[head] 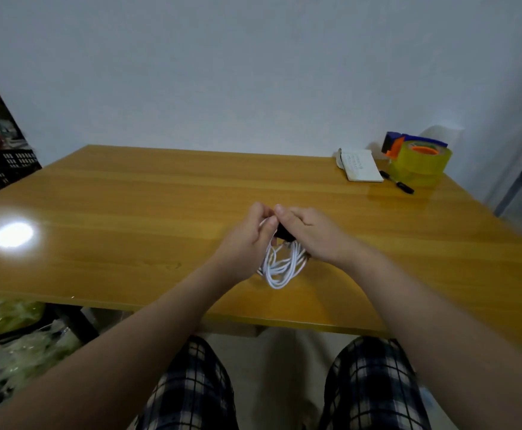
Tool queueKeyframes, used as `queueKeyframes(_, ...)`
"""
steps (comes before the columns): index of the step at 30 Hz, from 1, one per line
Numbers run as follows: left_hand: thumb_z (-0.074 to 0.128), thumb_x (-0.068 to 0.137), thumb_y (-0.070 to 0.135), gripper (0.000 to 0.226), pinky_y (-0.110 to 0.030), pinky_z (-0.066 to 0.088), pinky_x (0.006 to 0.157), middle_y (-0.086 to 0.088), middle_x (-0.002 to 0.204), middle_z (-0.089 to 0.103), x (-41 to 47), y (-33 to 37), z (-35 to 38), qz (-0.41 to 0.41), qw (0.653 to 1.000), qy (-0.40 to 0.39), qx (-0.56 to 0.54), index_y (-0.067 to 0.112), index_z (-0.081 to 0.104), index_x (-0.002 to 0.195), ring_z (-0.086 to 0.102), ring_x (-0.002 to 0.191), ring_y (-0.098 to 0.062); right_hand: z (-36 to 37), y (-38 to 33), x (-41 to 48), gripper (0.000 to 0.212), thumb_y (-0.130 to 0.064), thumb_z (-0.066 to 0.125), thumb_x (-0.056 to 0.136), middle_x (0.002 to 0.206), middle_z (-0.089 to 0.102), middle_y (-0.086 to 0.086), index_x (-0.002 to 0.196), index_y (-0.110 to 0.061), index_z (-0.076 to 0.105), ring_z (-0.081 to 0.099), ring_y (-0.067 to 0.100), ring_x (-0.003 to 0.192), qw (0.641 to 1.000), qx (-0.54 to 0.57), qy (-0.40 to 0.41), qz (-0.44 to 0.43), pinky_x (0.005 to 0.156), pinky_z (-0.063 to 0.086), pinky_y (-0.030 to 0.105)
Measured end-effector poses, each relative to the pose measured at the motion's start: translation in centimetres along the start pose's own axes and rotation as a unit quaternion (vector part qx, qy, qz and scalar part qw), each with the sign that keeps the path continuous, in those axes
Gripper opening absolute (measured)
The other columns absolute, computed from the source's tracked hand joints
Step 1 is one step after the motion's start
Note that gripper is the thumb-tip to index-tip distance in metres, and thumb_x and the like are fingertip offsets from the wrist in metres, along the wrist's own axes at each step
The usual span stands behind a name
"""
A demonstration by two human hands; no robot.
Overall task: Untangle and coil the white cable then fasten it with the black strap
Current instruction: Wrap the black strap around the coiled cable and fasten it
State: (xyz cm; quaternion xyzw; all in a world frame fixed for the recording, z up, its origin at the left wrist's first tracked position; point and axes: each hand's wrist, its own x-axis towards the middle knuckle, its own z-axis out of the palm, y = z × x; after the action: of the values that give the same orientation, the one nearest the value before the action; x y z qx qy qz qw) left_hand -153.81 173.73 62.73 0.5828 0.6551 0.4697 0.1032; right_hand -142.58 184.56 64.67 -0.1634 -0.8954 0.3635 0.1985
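Fingers (259, 212) of the left hand (247, 243) are curled and pinch the top of the white cable (279, 270). They meet tip to tip with the right hand (310, 235), whose fingers curl over the black strap (283, 234). The strap sits directly beneath the meeting fingertips, wedged between the two hands at the gathered neck of the coil. The right palm hides how far round the bundle it goes.

From the fingers the cable hangs toward the person. Its loops run down and back from the pinch, long axis pointing from the fingertips to the near edge of the table (129, 212), and the bottom bend rests on the wood below both wrists.

Coiling looks done, so the step in hand is probably fastening. The right hand is nearer the strap and covers it, while the left only steadies the neck. Closing the strap turns on it crossing the loops squarely, across that long axis, with the left pinch holding the strands bunched.
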Motion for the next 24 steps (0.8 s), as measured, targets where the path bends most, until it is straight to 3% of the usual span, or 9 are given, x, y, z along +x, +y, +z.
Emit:
queueKeyframes(4, 0.036, 0.101, 0.029, 0.015, -0.042, 0.049, 0.076, 0.008, 0.086, 0.059, 1.7, -0.3, -1.2, 0.022, 0.998, -0.019, 0.057, 0.019, 0.043, 0.110, 0.062, 0.086, -0.025, -0.2, -0.3, 1.7, 0.044, -0.042, 0.032, 0.099, 0.059, 0.051, -0.009, 0.068, -0.020, 0.053, 0.051, 0.016, 0.061, 0.994, -0.076, 0.080, -0.016, 0.061, 0.039, 0.036)
queueKeyframes(6, 0.041, 0.100, 0.030, 0.027, -0.036, 0.046, 0.087, 0.000, 0.107, 0.061, 3.5, -0.5, -1.8, 0.022, 0.996, -0.044, 0.073, 0.016, 0.044, 0.122, 0.059, 0.104, -0.023, -0.9, -0.3, 3.3, 0.044, -0.041, 0.031, 0.099, 0.057, 0.049, -0.009, 0.060, -0.029, 0.045, 0.050, 0.018, 0.061, 0.988, -0.104, 0.117, -0.003, 0.059, 0.037, 0.036)
queueKeyframes(8, 0.050, 0.095, 0.033, 0.039, -0.029, 0.038, 0.090, -0.005, 0.121, 0.057, 5.9, -0.9, -2.6, 0.018, 0.986, -0.070, 0.148, 0.015, 0.046, 0.130, 0.051, 0.113, -0.021, -1.9, 0.5, 5.3, 0.047, -0.045, 0.032, 0.098, 0.056, 0.048, -0.006, 0.056, -0.027, 0.043, 0.047, 0.017, 0.058, 0.985, -0.110, 0.128, 0.029, 0.055, 0.032, 0.034)
queueKeyframes(11, 0.055, 0.093, 0.034, 0.037, -0.027, 0.040, 0.075, -0.003, 0.110, 0.063, 9.4, -1.8, -3.6, -0.088, 0.975, -0.079, 0.186, 0.015, 0.054, 0.125, 0.057, 0.097, -0.019, -3.0, 2.0, 8.8, 0.052, -0.052, 0.032, 0.096, 0.064, 0.051, 0.002, 0.067, -0.012, 0.050, 0.049, 0.020, 0.063, 0.989, -0.081, 0.109, 0.063, 0.058, 0.033, 0.033)
queueKeyframes(13, 0.056, 0.092, 0.032, 0.032, -0.028, 0.041, 0.068, -0.003, 0.096, 0.062, 11.2, -3.0, -3.8, -0.150, 0.970, -0.057, 0.185, 0.014, 0.056, 0.118, 0.058, 0.086, -0.020, -3.4, 2.9, 11.0, 0.051, -0.052, 0.031, 0.096, 0.079, 0.059, 0.004, 0.086, -0.009, 0.058, 0.056, 0.022, 0.077, 0.993, -0.067, 0.071, 0.070, 0.068, 0.041, 0.036)
queueKeyframes(15, 0.057, 0.090, 0.031, 0.026, -0.036, 0.048, 0.067, -0.005, 0.090, 0.063, 12.8, -4.7, -3.7, -0.208, 0.965, -0.025, 0.160, 0.013, 0.055, 0.108, 0.060, 0.078, -0.022, -3.4, 4.3, 12.7, 0.041, -0.043, 0.035, 0.098, 0.099, 0.064, 0.007, 0.106, -0.011, 0.060, 0.060, 0.026, 0.094, 0.992, -0.087, 0.031, 0.080, 0.081, 0.047, 0.040)
queueKeyframes(18, 0.059, 0.090, 0.029, 0.023, -0.043, 0.055, 0.073, -0.011, 0.086, 0.065, 14.6, -7.0, -3.4, -0.288, 0.955, 0.024, 0.066, 0.011, 0.051, 0.100, 0.062, 0.070, -0.023, -3.1, 6.1, 14.0, 0.033, -0.026, 0.042, 0.099, 0.124, 0.062, 0.009, 0.124, -0.010, 0.058, 0.056, 0.024, 0.112, 0.992, -0.093, 0.012, 0.087, 0.088, 0.043, 0.029)
queueKeyframes(21, 0.061, 0.089, 0.027, 0.028, -0.041, 0.053, 0.066, -0.016, 0.091, 0.064, 15.7, -8.8, -3.0, -0.325, 0.945, 0.042, 0.019, 0.009, 0.045, 0.104, 0.060, 0.066, -0.023, -2.2, 7.5, 14.6, 0.033, -0.017, 0.043, 0.098, 0.128, 0.060, 0.008, 0.128, -0.011, 0.056, 0.056, 0.022, 0.115, 0.995, -0.068, 0.014, 0.077, 0.085, 0.038, 0.020)
queueKeyframes(24, 0.057, 0.089, 0.022, 0.018, -0.043, 0.053, 0.067, -0.017, 0.092, 0.062, 16.1, -10.4, -2.6, -0.343, 0.937, 0.061, 0.030, 0.012, 0.042, 0.092, 0.058, 0.068, -0.026, -1.0, 8.4, 14.9, 0.033, -0.019, 0.038, 0.100, 0.123, 0.064, 0.008, 0.126, -0.015, 0.058, 0.058, 0.025, 0.111, 0.995, -0.073, 0.010, 0.067, 0.089, 0.045, 0.030)
